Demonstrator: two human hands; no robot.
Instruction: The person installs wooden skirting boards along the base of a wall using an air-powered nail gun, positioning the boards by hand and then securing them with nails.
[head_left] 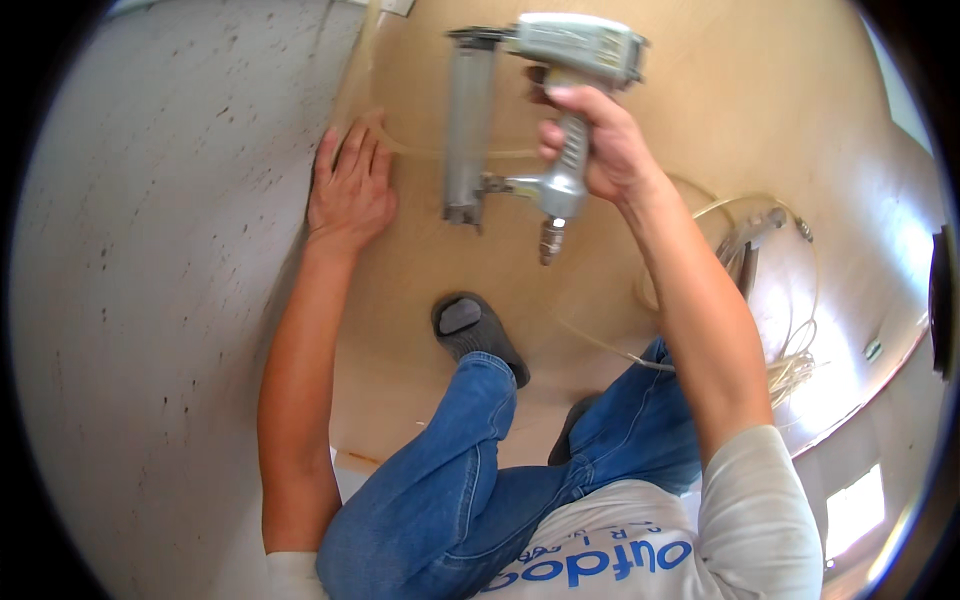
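Note:
My right hand (605, 140) is wrapped round the grip of a silver air nail gun (580, 50), raised above the brown board and slightly blurred. The gun's long magazine (468, 140) points away to the left of the grip, and a metal air fitting (551, 240) sticks out of the handle's lower end. No hose shows on that fitting. Against the board's left edge, beside the speckled grey-white surface, my left hand (352, 190) lies flat with fingers stretched out. A thin pale yellow hose (430, 153) curves past its fingertips.
The smooth brown board (420, 270) spreads under both hands, bordered at left by the speckled surface (170, 300). At right lie a coiled hose (795, 370) and a grey tool (750, 235) whose kind is unclear. My shoe (480, 335) rests on the board.

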